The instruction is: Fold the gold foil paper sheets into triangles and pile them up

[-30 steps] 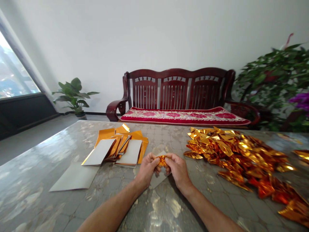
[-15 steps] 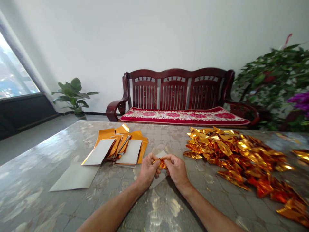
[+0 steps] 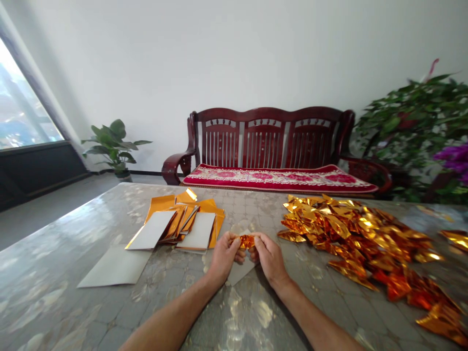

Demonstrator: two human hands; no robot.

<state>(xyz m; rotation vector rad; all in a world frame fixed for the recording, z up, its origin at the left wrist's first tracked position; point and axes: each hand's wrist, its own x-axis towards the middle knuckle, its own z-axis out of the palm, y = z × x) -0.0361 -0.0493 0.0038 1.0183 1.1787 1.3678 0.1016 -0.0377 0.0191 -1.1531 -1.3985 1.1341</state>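
Between my two hands, over the middle of the table, is a small folded piece of gold foil paper (image 3: 247, 241). My left hand (image 3: 227, 251) pinches its left end with thumb and fingers. At the other end my right hand (image 3: 268, 253) grips it the same way. Beneath the hands a pale grey sheet (image 3: 239, 277) lies on the table, partly covered by them. To the left sits a loose stack of foil sheets (image 3: 215, 214), some gold side up and some grey side up. A heap of folded gold foil pieces (image 3: 347, 229) spreads over the right side.
The table (image 3: 175, 312) has a glossy patterned cover. A single grey sheet (image 3: 113, 270) lies at the left. Clear plastic (image 3: 435, 214) rests at the far right. Behind the table stand a wooden bench (image 3: 261, 141) and a potted plant (image 3: 115, 144).
My thumbs have moved apart on the foil piece, and more of its gold middle now shows between them. Both hands stay over the same spot. The view has shifted slightly.
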